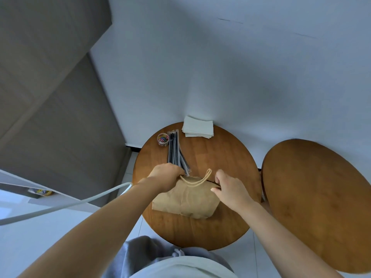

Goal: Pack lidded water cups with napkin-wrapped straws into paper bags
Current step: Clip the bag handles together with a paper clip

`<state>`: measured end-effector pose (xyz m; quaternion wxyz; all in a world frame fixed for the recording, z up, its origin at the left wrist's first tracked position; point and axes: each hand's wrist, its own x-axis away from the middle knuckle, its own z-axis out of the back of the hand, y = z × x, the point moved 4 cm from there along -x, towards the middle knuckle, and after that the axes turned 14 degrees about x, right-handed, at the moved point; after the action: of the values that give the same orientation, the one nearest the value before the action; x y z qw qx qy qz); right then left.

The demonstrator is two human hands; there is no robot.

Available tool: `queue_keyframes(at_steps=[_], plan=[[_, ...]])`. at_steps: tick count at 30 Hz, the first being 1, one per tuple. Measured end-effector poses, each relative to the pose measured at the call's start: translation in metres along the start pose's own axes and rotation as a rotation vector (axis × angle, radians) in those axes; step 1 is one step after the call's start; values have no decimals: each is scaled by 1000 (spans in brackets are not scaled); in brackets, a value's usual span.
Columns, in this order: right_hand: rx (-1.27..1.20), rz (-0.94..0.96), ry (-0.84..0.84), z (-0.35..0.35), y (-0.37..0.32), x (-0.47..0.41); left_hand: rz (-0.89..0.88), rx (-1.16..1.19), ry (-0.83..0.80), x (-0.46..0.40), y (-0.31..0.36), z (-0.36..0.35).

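A brown paper bag (pixel 185 199) with a twisted rope handle lies in the middle of the round wooden table (pixel 224 223). My left hand (pixel 165 175) grips the bag's top left corner. My right hand (pixel 228 186) pinches the top right edge beside the handle. Behind the bag lie dark straws in clear wrappers (pixel 175 152), their near ends beside my left hand. A stack of white napkins (pixel 197 127) sits at the table's far edge against the wall. No cup is in view.
A small clear tub of coloured paper clips (pixel 163 139) stands left of the straws. A second round wooden table (pixel 321 203) is close on the right. A white cable (pixel 66 205) runs in from the left above the floor. The wall rises directly behind.
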<state>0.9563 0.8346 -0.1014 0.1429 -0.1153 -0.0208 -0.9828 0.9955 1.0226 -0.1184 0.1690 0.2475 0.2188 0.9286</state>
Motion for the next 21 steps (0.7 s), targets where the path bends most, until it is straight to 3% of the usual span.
queue_keyframes(at_steps=[7, 11, 16, 21], plan=[[-57, 39, -100, 5, 0, -12, -2, 85, -42, -9, -7, 4], [-152, 81, -225, 10, 7, -21, 1, 116, -146, -11, -12, 12], [-277, 97, -453, 24, 23, -54, 76, 410, -132, -18, -23, 51], [-408, 47, -281, 42, 11, -120, 170, 550, -11, -49, -53, 68]])
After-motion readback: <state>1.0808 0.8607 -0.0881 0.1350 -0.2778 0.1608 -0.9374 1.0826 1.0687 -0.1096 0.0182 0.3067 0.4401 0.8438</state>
